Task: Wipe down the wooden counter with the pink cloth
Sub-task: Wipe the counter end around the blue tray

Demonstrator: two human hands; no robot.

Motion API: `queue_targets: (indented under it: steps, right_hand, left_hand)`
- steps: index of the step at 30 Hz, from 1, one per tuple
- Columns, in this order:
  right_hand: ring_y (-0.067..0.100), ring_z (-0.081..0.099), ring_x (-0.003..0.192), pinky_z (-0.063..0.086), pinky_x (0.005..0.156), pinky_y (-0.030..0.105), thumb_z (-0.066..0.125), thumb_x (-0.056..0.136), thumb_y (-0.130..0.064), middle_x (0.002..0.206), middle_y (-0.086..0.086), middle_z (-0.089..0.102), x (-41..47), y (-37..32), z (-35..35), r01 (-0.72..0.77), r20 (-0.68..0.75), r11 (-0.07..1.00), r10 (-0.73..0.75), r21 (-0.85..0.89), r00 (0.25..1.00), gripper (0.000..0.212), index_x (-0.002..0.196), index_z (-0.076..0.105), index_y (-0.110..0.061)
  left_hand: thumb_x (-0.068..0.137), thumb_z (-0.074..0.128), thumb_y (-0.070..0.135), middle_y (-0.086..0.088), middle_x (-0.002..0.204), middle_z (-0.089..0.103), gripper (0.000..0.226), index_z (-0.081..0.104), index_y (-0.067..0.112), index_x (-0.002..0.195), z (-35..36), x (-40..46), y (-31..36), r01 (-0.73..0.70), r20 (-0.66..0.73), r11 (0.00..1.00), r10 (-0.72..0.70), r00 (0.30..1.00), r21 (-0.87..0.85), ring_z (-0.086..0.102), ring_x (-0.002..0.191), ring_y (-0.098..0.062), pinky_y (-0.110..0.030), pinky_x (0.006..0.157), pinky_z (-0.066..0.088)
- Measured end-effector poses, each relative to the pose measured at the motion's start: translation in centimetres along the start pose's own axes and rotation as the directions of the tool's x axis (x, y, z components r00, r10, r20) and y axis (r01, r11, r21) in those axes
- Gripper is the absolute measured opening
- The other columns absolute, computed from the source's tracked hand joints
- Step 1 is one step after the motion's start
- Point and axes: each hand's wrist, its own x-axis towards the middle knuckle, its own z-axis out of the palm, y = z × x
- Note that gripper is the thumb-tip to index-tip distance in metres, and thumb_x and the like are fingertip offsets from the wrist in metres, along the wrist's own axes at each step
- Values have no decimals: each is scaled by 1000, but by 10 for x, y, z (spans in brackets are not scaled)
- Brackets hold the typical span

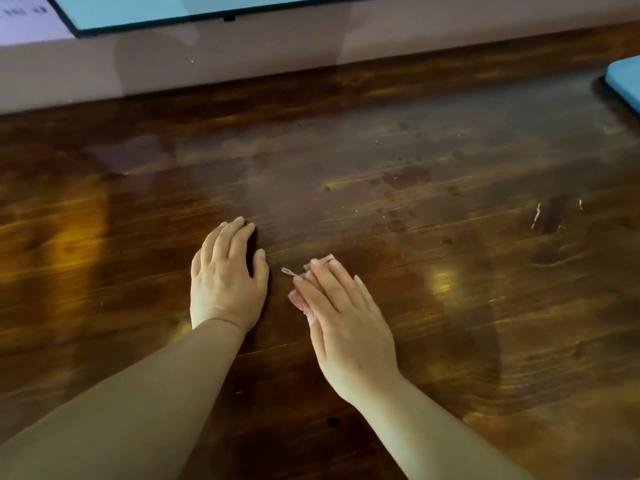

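Your left hand flat on the wooden counter, fingers straight, your right hand pressing straight fingers on the pink cloth, mostly hidden beneath, a thread loop poking out, dark spots beyond, blue object cut off far right

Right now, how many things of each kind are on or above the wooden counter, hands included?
Hands: 2, the left hand flat on the wooden counter, the right hand pressing the cloth
Pink cloth: 1
Blue object at the right edge: 1
Framed screen on the wall: 1
Total: 5
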Motion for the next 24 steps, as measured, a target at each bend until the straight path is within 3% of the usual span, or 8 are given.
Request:
queue_targets:
  steps: [7, 13, 19, 22, 24]
  right_hand:
    - [16, -1, 155, 8, 126, 40, 39, 106, -25, 167, -4, 14, 50, -9, -4, -82, 44, 997, 81, 11, 996, 51, 156, 28, -29]
    - [17, 13, 154, 20, 124, 40, 43, 105, -26, 162, -2, 28, 41, -6, 3, 49, -2, 999, -49, 12, 999, 46, 150, 39, -26]
    - [16, 11, 154, 13, 125, 38, 38, 108, -28, 163, -3, 27, 79, -18, 7, -36, -25, 997, 38, 74, 999, 42, 150, 42, -27]
    - [19, 15, 153, 21, 123, 41, 50, 102, -22, 162, -2, 29, 56, -19, 12, 33, -32, 999, -32, 26, 999, 49, 150, 41, -26]
    - [18, 17, 153, 22, 123, 40, 47, 104, -24, 161, -2, 31, 61, -14, 10, 73, -13, 997, -72, 25, 997, 46, 149, 42, -26]
  left_hand:
    - [101, 45, 32, 4, 152, 43, 43, 50, 20, 142, -1, 0, 2, -1, 11, 1000, 1, 1000, 4, 29, 145, -18, -41, 118, 22]
    - [101, 44, 30, 6, 152, 42, 42, 50, 21, 141, -1, 0, 2, 5, 19, 1000, -5, 1000, 3, 27, 146, -16, -39, 118, 20]
    - [100, 48, 28, 4, 151, 44, 41, 52, 20, 140, -1, 0, 2, 2, 15, 1000, -1, 1000, -2, 30, 144, -17, -41, 118, 23]
    - [101, 47, 25, 4, 151, 44, 41, 51, 19, 141, 0, 0, 2, -3, 6, 1000, 4, 1000, -8, 30, 144, -17, -40, 118, 22]
    - [100, 46, 23, 3, 151, 45, 42, 51, 18, 141, 0, 0, 3, -1, -3, 1000, 1, 1000, -21, 31, 144, -18, -40, 117, 22]
